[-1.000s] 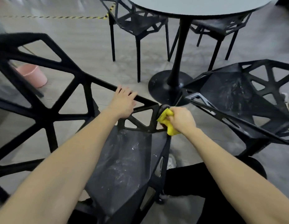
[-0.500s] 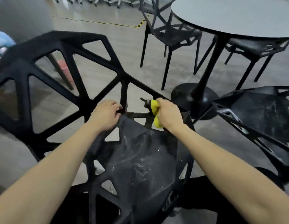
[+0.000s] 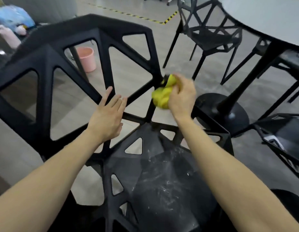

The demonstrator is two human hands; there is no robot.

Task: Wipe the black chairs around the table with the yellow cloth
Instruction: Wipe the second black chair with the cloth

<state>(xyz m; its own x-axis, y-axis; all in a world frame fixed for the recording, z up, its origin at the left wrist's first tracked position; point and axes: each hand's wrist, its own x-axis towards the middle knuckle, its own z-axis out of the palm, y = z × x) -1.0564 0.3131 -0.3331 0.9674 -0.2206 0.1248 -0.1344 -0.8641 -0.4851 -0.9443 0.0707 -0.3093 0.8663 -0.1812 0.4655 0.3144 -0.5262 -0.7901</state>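
Head view, right hand: the right hand (image 3: 182, 96) is curled tight around the bunched yellow cloth (image 3: 162, 97), pushing it onto a strut of the near chair's backrest (image 3: 98, 47), right at the backrest's right edge.
Head view, left hand: the left hand (image 3: 106, 116) lies with fingers straight and flat on a diagonal strut at the middle of the lattice, bracing it and gripping nothing.
Cloth position: crumpled into a ball, touching the black frame where several bars meet, to the right of the left hand.
Progress, done: hard to call; the strut under the cloth is being worked, and I judge this chair is only partly dealt with.
Progress, left: the near chair's seat (image 3: 162, 181) shows pale smears and scratchy white marks, so it looks unwiped; a second chair (image 3: 284, 139) at the right edge shows similar pale marks, and 2 more, the far chair (image 3: 210, 36) and another tucked under the table (image 3: 262, 19), wait beyond.
Materials: chairs look like rigid moulded black plastic, matte, with triangular cut-outs and faceted angular panels; the cloth is soft and creased.
Shapes: the table has a round pale top on a black pedestal with a disc base (image 3: 229, 111).
Surroundings: a pink bucket (image 3: 86, 58) shows through the backrest at far left, on a grey wood-look floor.
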